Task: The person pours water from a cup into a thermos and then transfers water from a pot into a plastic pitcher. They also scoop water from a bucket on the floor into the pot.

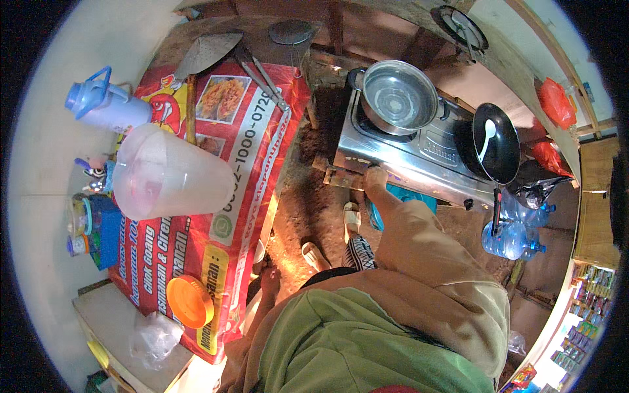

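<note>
My right hand [375, 178] reaches to the front face of a steel two-burner gas stove [419, 154], below the left burner. Its fingers are closed there and hide what they grip. On that burner sits a steel pot [400, 97] with clear liquid in it. A black frying pan [503, 141] with a white spoon [487, 139] in it stands at the right burner. A small dark knob [468, 204] shows on the stove's right front. My left hand [269, 283] hangs low beside the table's edge, in shadow; its fingers are not clear.
On the red banner-covered table [255, 190] are a cloudy plastic jar [173, 173], an orange lid [190, 301], a blue flask [108, 103], a skimmer [206, 54] and tongs [262, 78]. Water bottles [511, 236] stand at the right. My sandalled feet [352, 218] are between table and stove.
</note>
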`<state>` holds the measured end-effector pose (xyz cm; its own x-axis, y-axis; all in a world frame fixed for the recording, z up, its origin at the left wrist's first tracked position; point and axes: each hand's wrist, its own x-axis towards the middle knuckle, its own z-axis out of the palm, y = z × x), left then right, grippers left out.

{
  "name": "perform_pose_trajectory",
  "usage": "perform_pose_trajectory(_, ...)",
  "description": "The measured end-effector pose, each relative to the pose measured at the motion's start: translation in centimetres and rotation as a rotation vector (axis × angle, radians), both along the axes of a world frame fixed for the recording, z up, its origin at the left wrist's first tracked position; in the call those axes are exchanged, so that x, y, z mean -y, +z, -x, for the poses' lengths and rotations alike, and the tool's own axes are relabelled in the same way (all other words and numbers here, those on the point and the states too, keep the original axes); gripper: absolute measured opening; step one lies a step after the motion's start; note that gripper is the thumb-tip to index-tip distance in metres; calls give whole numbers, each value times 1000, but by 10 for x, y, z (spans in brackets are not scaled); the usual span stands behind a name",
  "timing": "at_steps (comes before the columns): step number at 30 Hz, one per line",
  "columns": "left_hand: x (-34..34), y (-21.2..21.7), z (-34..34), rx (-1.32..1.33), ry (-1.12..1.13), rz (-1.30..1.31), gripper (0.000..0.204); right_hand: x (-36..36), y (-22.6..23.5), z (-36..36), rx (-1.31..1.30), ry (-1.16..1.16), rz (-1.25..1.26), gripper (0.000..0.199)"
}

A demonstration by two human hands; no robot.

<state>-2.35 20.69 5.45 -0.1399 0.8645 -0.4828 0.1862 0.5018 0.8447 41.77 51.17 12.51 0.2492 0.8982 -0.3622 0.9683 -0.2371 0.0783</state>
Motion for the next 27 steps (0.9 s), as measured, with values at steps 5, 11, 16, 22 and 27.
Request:
perform_pose_trajectory(5,6,31,-3,98,63,53,26,-8,-28,8,244,95,126,23)
perform_pose_trajectory(11,11,44,-10,-135,54,250,28,-12,-14,18,264,110,174,22)
perform_pose_trajectory(16,7,52,-20,-93,107,211,27,-11,-8,5,174,178,201,24)
perform_pose_trajectory(22,27,26,-14,-585,-177,-254,31,-3,62,19,108,308,174,24)
perform_pose_trajectory(27,-24,129,-44,-486,-38,187,35,-3,-42,-50,47,107,-52,21)
